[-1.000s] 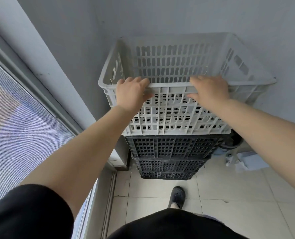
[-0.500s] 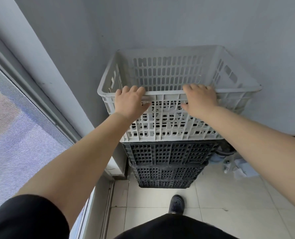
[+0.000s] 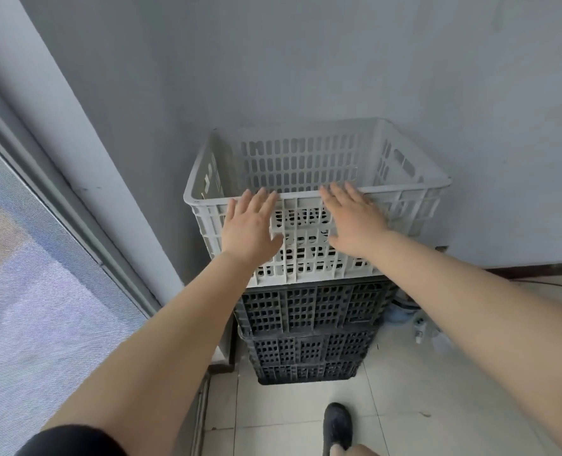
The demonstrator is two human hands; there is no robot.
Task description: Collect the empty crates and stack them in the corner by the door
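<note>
Grey wall (image 3: 306, 60) behind and to the left, meeting in a corner, with a mesh-screened door (image 3: 26, 291) along the left edge. Pale tiled floor (image 3: 404, 406) below. In the corner, a stack of crates: black crates (image 3: 309, 327) at the bottom, standing on the tiles, at least two of them by the visible rims, exact count unclear. On top, a grey crate (image 3: 306, 159), upright, open side up, nothing visible inside it, seated squarely on the black ones and set close to both walls. Two bare forearms reaching in from the bottom of the view. Left hand (image 3: 250, 228) flat against the near wall of the grey crate, fingers straight and spread, tips at the rim, gripping nothing. Right hand (image 3: 355, 222) likewise flat on the same wall, just beside the left, fingers extended toward the rim, nothing clasped. Whether the palms actually press on the plastic or hover just off it, impossible to tell. Dark shoe (image 3: 337, 429) on the tiles in front of the stack. To the right of the black crates, small clutter (image 3: 417, 327) on the floor against the wall, too blurred to identify.
</note>
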